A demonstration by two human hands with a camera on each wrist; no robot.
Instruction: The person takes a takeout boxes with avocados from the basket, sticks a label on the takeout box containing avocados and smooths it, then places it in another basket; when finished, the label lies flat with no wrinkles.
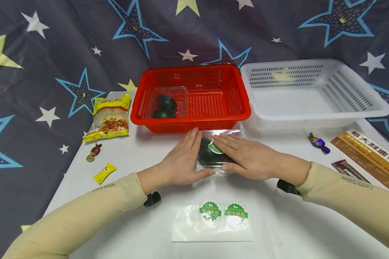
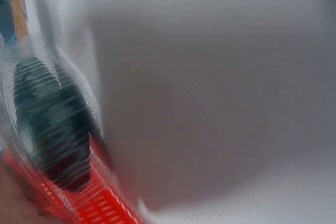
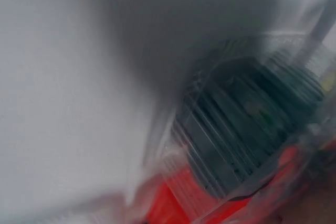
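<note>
A clear plastic box [image 1: 243, 134] with dark green avocados [image 1: 207, 155] inside lies on the white table, just in front of the red basket. On its lid sits a round green-and-white sticker [image 1: 215, 147]. My left hand [image 1: 181, 162] lies along the box's left side with straight fingers. My right hand [image 1: 247, 155] rests flat over the right part of the lid, its fingertips at the sticker. Through the ribbed plastic the avocados show dark in the left wrist view [image 2: 50, 121] and in the right wrist view [image 3: 236, 124].
Behind stand a red basket [image 1: 194, 124], holding another clear box of avocados [image 1: 166, 103], and a white basket [image 1: 311, 120]. A sticker sheet [image 1: 210, 232] lies in front. At left are a yellow food bag [image 1: 108, 117] and sweets; at right, sweets and a brown packet [image 1: 369, 158].
</note>
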